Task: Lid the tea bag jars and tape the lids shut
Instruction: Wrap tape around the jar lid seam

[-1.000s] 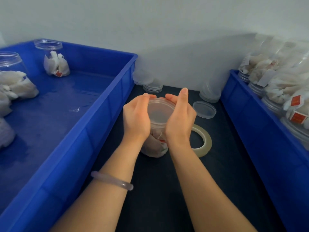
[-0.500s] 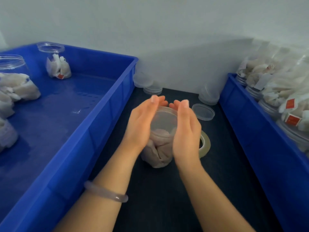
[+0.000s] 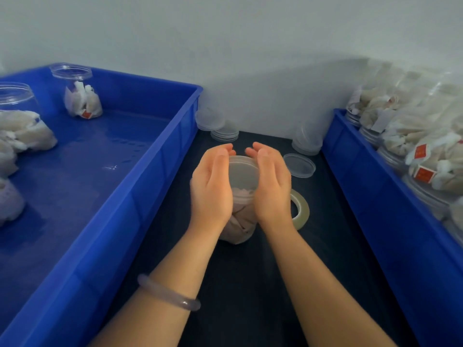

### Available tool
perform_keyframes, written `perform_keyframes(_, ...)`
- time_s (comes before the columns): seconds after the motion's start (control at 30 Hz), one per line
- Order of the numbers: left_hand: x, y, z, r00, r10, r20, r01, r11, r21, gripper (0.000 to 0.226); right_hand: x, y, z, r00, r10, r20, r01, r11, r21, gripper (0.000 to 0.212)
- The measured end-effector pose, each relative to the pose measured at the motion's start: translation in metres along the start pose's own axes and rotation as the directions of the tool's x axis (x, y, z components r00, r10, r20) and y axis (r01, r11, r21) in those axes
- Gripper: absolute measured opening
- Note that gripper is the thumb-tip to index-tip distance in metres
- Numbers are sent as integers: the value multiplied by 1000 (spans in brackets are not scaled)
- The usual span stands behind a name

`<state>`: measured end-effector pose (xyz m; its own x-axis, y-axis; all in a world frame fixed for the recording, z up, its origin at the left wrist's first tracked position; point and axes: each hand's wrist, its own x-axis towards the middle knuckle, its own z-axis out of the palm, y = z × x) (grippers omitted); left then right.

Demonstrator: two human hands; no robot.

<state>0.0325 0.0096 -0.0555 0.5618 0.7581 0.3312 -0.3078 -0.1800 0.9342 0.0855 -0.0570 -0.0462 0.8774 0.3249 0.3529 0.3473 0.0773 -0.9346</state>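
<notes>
left fingers: held together and almost straight, bent only lightly at the tips. They lie along the lid's left edge and pinch nothing.
right fingers: a mirror of the left, along the lid's right edge. The two sets of tips are near each other past the lid, but apart.
left hand: palm faces inward, against the jar's left side.
right hand: palm faces inward, against the jar's right side.
lid: clear and round, on the jar's mouth between the hands. I cannot tell if it is fully seated.
jar: clear and upright on the mat, midway between the two bins. Its base shows below the wrists.
tea bags: pale, packed inside the jar.
tape: a clear roll lying flat just right of the jar, partly behind the right hand.
loose lid: flat on the mat beyond the tape, near the right fingers.
lid stacks: one by the left bin's far corner, another by the right bin, both at the wall.
bracelet: pale, on the left forearm.
mat: dark, running between the bins.
left bin: blue.
open jars: lidless, with tea bags inside, standing in the left bin.
right bin: blue.
filled jars: crowded in the right bin, with red tags showing.
</notes>
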Motion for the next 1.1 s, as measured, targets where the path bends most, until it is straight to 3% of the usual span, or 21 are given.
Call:
perform_keyframes(0.07, 6, 5, -11, 999, -24, 45, 19, 995, 100, 24, -4, -3, -8, 990, -79, -121, 69, 994, -85, 30)
perform_keyframes(0.13, 16, 9, -21, 998, -63, 6, 62, 995, 82, 34, -8, -10, -14, 984, -23, -177, 18, 999, -27, 31)
perform_keyframes(0.2, 22, 11, -24, 987, -134, 84, 136, 991, -17, 53, -15, -11, -13, 990, 86, -111, -75, 992, 98, 25)
perform_keyframes(0.27, 15, 10, -14, 979, -121, 167, 121, 993, 8, 45, -22, -10, -4, 988, 148, -31, -144, 983, 117, 37)
perform_keyframes(0.3, 9, 8, -7, 990, -77, 118, 74, 997, 31, 32, -25, -8, 2, 987, 161, -18, -158, 982, 102, 52)
perform_keyframes(0.37, -3, 6, 5, 997, -7, -78, 11, 999, 50, 25, -29, -5, 14, 981, 165, -100, -156, 983, 92, 67)
perform_keyframes(0.43, -7, 5, 9, 987, 19, -158, -13, 999, 36, 25, -25, -4, 20, 970, 126, -208, -109, 990, 89, 52)
perform_keyframes(0.53, -5, 4, 7, 998, -11, -63, 14, 999, 47, 14, -16, -3, 14, 964, 111, -243, -90, 991, 97, 25)
perform_keyframes(0.63, 5, 2, -2, 994, -45, 102, 31, 990, 135, 11, -11, -3, 0, 983, 81, -165, -69, 995, 76, 14)
perform_keyframes(0.73, 10, 4, -4, 969, -11, 247, -11, 996, 88, 23, -9, -3, -8, 994, 99, -42, -96, 993, 62, 18)
perform_keyframes(0.87, 0, 6, 6, 997, 33, 69, -32, 999, -12, 24, -16, -4, -11, 991, 131, -6, -130, 989, 71, 30)
perform_keyframes(0.97, -1, 3, 5, 998, 48, 30, -49, 999, 6, 27, -24, -1, -5, 989, 122, -85, -117, 992, 53, 38)
perform_keyframes(1.1, -6, 2, 10, 998, 49, -50, -47, 998, 32, 29, -17, -1, -1, 971, 57, -234, -39, 996, 81, 19)
